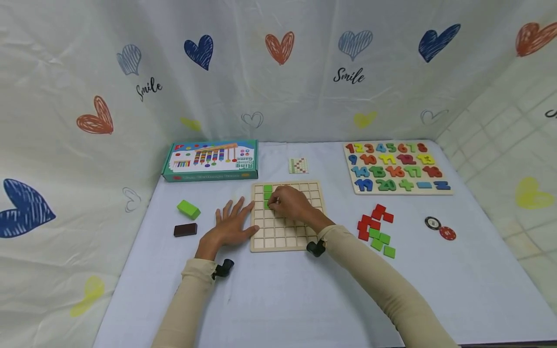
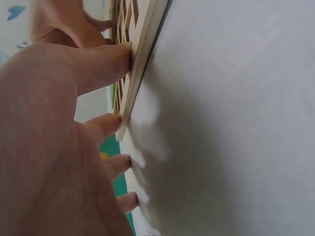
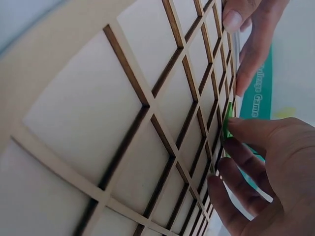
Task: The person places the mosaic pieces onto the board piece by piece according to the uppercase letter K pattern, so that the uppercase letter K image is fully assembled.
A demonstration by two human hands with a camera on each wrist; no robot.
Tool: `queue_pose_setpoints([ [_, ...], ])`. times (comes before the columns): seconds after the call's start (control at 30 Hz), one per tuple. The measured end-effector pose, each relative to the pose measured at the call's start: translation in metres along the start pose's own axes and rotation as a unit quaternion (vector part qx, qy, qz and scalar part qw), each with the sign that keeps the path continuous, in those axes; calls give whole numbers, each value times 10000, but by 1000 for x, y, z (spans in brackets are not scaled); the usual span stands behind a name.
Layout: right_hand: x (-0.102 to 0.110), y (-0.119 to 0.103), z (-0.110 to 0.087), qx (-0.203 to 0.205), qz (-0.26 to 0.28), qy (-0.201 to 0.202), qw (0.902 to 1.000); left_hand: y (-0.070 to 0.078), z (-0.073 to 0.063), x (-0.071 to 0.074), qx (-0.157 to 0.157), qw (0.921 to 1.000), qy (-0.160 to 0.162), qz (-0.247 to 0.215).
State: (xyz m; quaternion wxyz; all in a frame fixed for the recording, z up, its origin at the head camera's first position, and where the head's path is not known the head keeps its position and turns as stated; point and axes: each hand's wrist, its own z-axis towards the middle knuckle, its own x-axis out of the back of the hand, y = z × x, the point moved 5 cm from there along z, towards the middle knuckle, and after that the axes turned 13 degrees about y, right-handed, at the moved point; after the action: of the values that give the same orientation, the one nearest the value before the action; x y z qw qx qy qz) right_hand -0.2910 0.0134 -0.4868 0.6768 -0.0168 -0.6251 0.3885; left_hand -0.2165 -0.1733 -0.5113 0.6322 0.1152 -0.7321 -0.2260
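A wooden grid board [image 1: 278, 244] with square cells lies flat at the middle of the table. Down its second column from the left run green square tiles [image 1: 267, 188]. My right hand [image 1: 289, 203] reaches over the board and pinches a green tile [image 3: 228, 120] between thumb and fingers, low in that column. Spread on the board's left side is my left hand [image 1: 232, 227], its thumb and one fingertip against the wooden edge in the left wrist view. Its other fingertips rest on the white cloth.
Loose red tiles [image 1: 363, 227] and green tiles [image 1: 389, 252] lie right of the board, near two round chips [image 1: 447, 233]. Behind are a game box [image 1: 209, 162], a small pattern card [image 1: 298, 166] and a number puzzle [image 1: 404, 191]. A green block [image 1: 188, 209] and dark block [image 1: 185, 229] sit left.
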Motion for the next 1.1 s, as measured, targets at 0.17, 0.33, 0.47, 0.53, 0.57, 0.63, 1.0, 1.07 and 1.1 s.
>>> queue_pose_setpoints([
  [0.17, 3, -1, -1, 126, 99, -20, 9999, -4, 2, -3, 19, 10000, 3, 16],
  [0.33, 8, -1, -7, 139, 205, 21, 9997, -11, 4, -11, 32, 10000, -13, -62],
  [0.47, 20, -1, -11, 83, 228, 80, 9997, -11, 5, -11, 23, 10000, 17, -21],
  [0.53, 26, 2, -14, 22, 184, 78, 9998, -10, 5, -9, 30, 10000, 28, 31],
  [0.57, 30, 3, -15, -13, 166, 85, 9998, -9, 5, -8, 47, 10000, 28, 47],
  [0.63, 38, 5, -20, -59, 122, 133, 9998, -7, 3, -5, 59, 10000, 25, 26],
  [1.0, 90, 43, -63, -291, 24, 175, 9994, -2, -2, 1, 55, 9999, 20, 102],
  [1.07, 102, 54, -74, -388, -45, 109, 9992, -2, -1, 0, 39, 9999, 10, 115],
  [1.1, 109, 59, -79, -428, -91, 81, 9990, -2, -1, 0, 30, 10000, 9, 93],
])
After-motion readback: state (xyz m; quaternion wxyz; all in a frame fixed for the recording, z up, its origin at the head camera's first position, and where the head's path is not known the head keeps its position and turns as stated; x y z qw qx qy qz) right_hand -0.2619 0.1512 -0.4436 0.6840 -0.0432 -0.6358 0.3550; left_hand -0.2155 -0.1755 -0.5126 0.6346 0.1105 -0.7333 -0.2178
